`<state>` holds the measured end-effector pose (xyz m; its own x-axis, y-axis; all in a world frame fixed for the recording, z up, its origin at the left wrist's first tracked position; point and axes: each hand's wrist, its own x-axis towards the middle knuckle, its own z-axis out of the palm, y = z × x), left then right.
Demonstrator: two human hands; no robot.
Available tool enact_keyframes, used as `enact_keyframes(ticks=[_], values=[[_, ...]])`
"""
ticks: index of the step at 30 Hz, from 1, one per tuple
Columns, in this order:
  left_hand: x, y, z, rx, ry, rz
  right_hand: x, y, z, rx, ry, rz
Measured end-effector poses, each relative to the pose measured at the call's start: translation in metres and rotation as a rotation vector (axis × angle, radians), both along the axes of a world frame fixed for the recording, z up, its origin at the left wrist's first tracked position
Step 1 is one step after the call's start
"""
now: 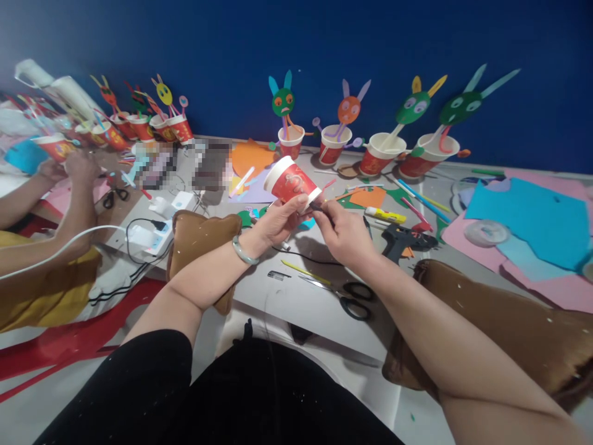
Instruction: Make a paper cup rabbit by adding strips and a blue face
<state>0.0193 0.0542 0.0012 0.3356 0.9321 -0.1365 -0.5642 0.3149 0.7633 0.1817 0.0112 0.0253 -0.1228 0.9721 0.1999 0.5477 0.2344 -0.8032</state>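
A red and white paper cup [293, 180] is tilted over the table, its white rim toward the upper left. My left hand [281, 221] grips its lower part, with a bracelet on the wrist. My right hand [343, 230] is closed at the base of the cup, its fingers pinched round a small dark item too small to name. Below the hands, scissors [354, 303] and a yellow pencil-like stick [306, 272] lie on the table. A black glue gun [405, 240] rests to the right of my right hand, near a yellow glue tube [385, 215].
Several cups with paper animal faces, one green with blue ears [283, 102], stand along the blue wall. Brown cushions [500, 327] lie at both sides. Blue paper [532, 216] and tape [486, 233] are at right. At left, another person's hands [82, 170] work beside a power strip [155, 237].
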Motion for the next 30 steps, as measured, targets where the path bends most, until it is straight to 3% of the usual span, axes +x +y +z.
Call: enact_keyframes(ticks=[5, 7, 9, 11, 15, 19, 22, 25, 27, 30], values=[[-0.001, -0.001, 0.000, 0.067, -0.025, -0.048, 0.002, 0.002, 0.014, -0.694, 0.698, 0.230], [-0.002, 0.000, 0.000, 0.075, -0.011, -0.062, 0.003, 0.002, 0.016, -0.812, 0.805, 0.260], [-0.002, 0.000, 0.000, 0.079, 0.001, -0.064, 0.002, 0.003, 0.015, -0.786, 0.805, 0.258], [-0.002, 0.000, -0.001, 0.075, 0.007, -0.056, 0.002, 0.002, 0.010, -0.597, 0.672, 0.215], [-0.002, -0.001, 0.000, 0.008, 0.024, -0.021, 0.001, -0.002, 0.001, -0.009, 0.084, 0.001], [-0.002, -0.001, 0.001, -0.019, 0.009, -0.019, 0.003, -0.005, -0.002, 0.201, -0.388, -0.091], [-0.002, 0.000, -0.001, -0.012, -0.004, -0.033, 0.003, -0.005, -0.003, 0.215, -0.445, -0.083], [-0.001, 0.000, -0.003, -0.020, 0.020, -0.015, 0.003, -0.002, -0.001, 0.127, -0.208, -0.045], [-0.001, 0.000, -0.003, -0.005, 0.029, -0.019, 0.002, -0.001, 0.003, -0.049, 0.072, 0.036], [-0.001, -0.001, -0.001, 0.037, 0.006, -0.059, 0.001, -0.001, 0.011, -0.484, 0.527, 0.162]])
